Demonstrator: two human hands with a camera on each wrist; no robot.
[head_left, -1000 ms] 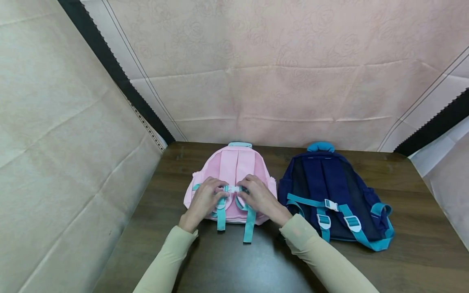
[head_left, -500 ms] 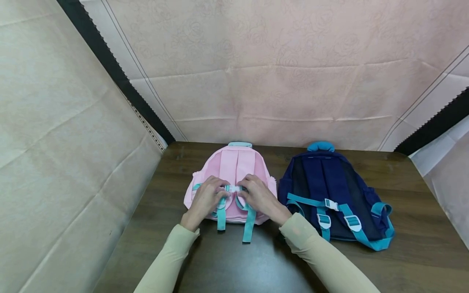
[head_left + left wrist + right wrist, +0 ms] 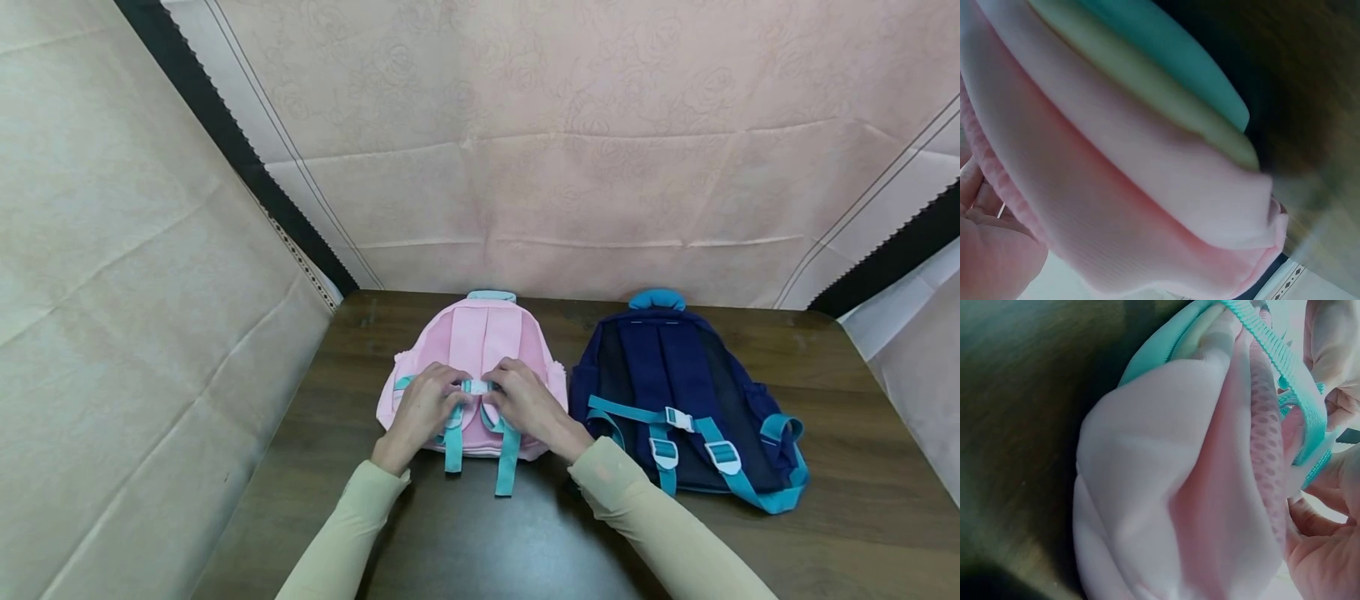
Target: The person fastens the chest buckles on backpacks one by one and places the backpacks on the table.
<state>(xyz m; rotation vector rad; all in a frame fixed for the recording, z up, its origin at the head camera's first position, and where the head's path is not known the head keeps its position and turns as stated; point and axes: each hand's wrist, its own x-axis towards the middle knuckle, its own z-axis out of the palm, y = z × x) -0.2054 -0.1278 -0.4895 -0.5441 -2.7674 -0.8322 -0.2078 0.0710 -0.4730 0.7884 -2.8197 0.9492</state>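
- Left hand (image 3: 422, 410) and right hand (image 3: 525, 403) pinch the white buckle (image 3: 477, 387), mostly hidden by fingers.
- Pink backpack (image 3: 480, 342) lies centre frame on the table (image 3: 862, 508); wrist views blur.

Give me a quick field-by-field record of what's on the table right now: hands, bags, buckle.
left hand: on the pink backpack, fingers curled at the left half of the chest buckle
right hand: on the same bag, fingers curled at the buckle's right half
chest buckle: white, between both hands; clipped or not, cannot tell
pink backpack: lies straps up, teal strap ends hanging toward the person
navy backpack: beside it on the right, straps up, untouched
table: dark wood
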